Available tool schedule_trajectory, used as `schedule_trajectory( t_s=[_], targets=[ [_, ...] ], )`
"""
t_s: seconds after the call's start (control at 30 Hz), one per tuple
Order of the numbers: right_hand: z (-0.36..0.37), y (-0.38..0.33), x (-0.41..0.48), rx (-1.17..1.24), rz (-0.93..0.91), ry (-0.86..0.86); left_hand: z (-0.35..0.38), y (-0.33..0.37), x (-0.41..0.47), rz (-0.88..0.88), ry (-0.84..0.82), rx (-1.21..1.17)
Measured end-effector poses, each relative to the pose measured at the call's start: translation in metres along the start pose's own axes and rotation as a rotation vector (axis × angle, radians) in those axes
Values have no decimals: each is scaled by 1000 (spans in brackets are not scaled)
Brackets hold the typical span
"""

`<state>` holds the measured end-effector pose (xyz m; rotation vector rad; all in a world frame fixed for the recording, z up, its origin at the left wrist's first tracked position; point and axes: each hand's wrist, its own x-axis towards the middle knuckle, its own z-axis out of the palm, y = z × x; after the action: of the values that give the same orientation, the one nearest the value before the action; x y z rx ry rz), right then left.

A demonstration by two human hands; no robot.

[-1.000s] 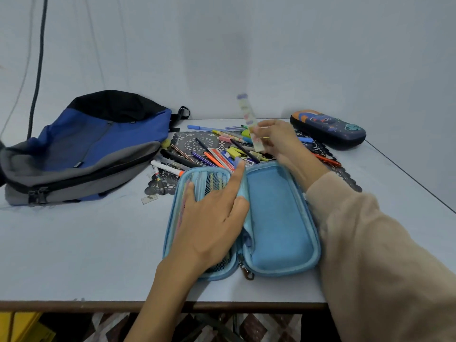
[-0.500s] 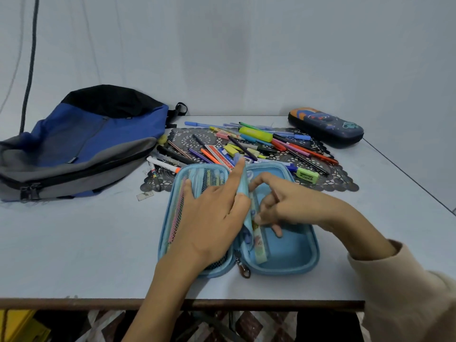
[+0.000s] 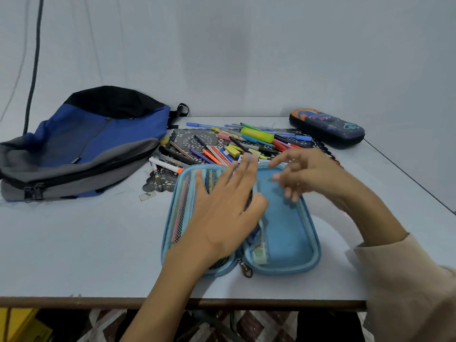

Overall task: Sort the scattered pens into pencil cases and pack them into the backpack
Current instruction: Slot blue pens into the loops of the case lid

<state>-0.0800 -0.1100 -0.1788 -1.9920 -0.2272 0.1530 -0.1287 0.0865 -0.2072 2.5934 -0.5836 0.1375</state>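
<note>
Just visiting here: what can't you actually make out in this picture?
Head view: the left hand covers much of the mesh pocket of the blue pencil case; pens under it cannot be counted.
The right hand is motion-blurred; whether it touches the case is unclear.
The dark pencil case is closed; contents hidden.
The backpack is cut off by the left edge.

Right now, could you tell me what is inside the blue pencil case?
Coloured pens show through its mesh pocket; a patterned pen lies beside it. The left hand hides the rest.
</note>
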Motion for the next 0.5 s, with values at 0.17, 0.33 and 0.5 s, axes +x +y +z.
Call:
schedule_trajectory(
  t_s=[0.17, 0.33, 0.5],
  targets=[
    [-33, 23, 36, -72, 1, 455, 16, 16, 16, 55, -73, 141],
    [-46, 54, 78, -457, 63, 607, 46, 25, 24, 68, -187, 321],
    [-39, 70, 89, -688, 69, 648, 47, 25, 21, 93, -189, 333]
  ],
)
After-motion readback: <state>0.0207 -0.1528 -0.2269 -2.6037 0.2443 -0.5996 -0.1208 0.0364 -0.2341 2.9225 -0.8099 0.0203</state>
